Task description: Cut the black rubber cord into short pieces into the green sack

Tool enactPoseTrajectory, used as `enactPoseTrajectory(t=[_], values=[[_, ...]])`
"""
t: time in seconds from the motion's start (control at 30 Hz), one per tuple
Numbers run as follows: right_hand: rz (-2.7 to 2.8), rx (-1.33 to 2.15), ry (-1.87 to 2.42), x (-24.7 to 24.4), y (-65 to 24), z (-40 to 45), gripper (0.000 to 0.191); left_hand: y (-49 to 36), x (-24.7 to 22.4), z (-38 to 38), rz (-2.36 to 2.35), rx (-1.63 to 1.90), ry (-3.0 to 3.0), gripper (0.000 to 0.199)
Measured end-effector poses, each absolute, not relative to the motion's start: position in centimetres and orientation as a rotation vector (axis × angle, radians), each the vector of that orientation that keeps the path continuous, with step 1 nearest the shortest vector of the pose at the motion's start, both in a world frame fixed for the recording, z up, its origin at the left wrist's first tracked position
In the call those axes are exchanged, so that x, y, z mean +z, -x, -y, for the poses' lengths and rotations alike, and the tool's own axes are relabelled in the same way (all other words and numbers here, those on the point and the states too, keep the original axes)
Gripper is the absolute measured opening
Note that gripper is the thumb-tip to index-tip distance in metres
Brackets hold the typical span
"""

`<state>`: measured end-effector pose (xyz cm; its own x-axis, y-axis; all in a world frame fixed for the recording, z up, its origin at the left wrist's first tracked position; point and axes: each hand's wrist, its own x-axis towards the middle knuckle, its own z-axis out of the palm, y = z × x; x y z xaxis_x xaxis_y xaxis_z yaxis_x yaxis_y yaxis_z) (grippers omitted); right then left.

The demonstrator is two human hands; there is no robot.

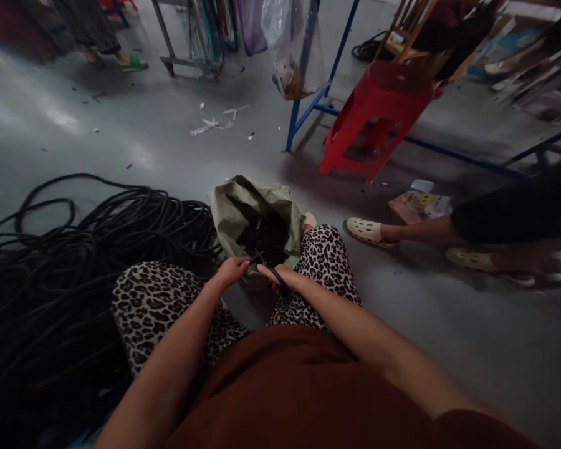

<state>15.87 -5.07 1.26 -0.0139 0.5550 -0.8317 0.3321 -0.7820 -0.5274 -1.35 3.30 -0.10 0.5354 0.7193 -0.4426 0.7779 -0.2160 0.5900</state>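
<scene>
Left hand on a cord, right hand on scissors, above a part-filled sack

Near the middle of the frame, the left hand (pixel 234 269) has its fingertips pinched together, apparently on the end of a thin dark cord (pixel 253 259). Just to its right, the right hand (pixel 280 276) is closed around the handles of a pair of scissors (pixel 263 260), whose blades point up and left towards that cord. Whether the blades are touching it is too small to tell.

Directly above the hands in the frame stands an open greenish sack (pixel 225 226), its rim loosely folded. Inside lie many small black bits (pixel 267 240), which look like cut pieces, so I judge that a fair amount of cutting is already done. The sack does not look full to its rim, though its depth is hard to read in this light.

Plenty seems to be left. A large heap of black tubing (pixel 86 234) fills the left side of the frame from its middle down to the lower edge, in long, uncut loops. Its near end reaches the sack's left side; whether the pinched cord runs back into it cannot be made out. Compared with what the sack holds, the heap looks much the bigger share, so the work appears well under way but far from finished.
</scene>
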Motion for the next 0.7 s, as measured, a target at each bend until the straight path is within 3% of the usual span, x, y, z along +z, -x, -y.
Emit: enactPoseTrajectory(t=[0.27,0.7], values=[[0.974,1.842,2.112,1.7,-15.8,5.0,0.056,1.3,-0.1,-3.3,-1.233,-0.134,-1.966,0.039],[1.041,1.758,2.229,2.8,-15.8,4.7,0.06,2.2,0.3,-3.6,-1.262,-0.202,-2.103,0.037]])
